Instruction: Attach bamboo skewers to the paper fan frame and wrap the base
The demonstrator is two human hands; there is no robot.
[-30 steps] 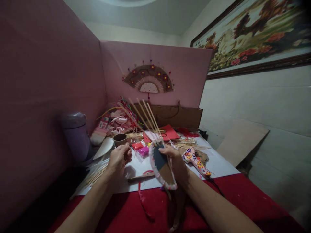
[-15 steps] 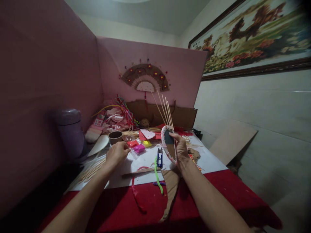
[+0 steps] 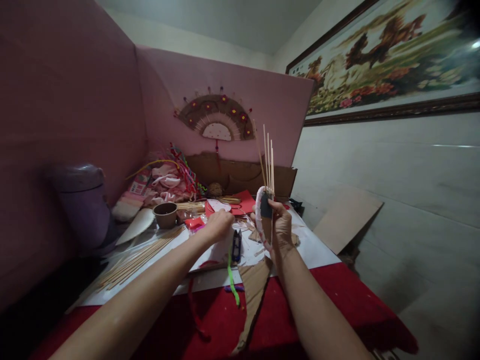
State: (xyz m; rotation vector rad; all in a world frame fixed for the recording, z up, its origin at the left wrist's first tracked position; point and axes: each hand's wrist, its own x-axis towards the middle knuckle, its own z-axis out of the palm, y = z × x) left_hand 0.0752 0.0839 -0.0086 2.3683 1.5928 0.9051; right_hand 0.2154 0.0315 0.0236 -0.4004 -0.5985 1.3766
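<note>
My right hand (image 3: 279,227) is closed round a half-made fan piece (image 3: 262,212): a cardboard wedge edged in pink-white wrapping, with several thin bamboo sticks (image 3: 268,162) standing up out of its top. It is held upright above the white sheet. My left hand (image 3: 219,225) reaches out over the sheet with its fingers curled, just left of that piece and above the blue thread snips (image 3: 236,245). What the left fingers hold, if anything, is hidden.
A finished brown fan (image 3: 215,117) hangs on the pink board. A brown cup (image 3: 165,214), clay blocks (image 3: 194,223), loose bamboo sticks (image 3: 138,257), a green pipe cleaner (image 3: 231,277), cardboard offcut (image 3: 253,295), purple container (image 3: 80,202) and pink fabric pile (image 3: 167,180) crowd the table.
My right hand has turned the fan piece upright, so its sticks now point straight up. My left hand has moved right, from beside the cup to the space next to the piece.
</note>
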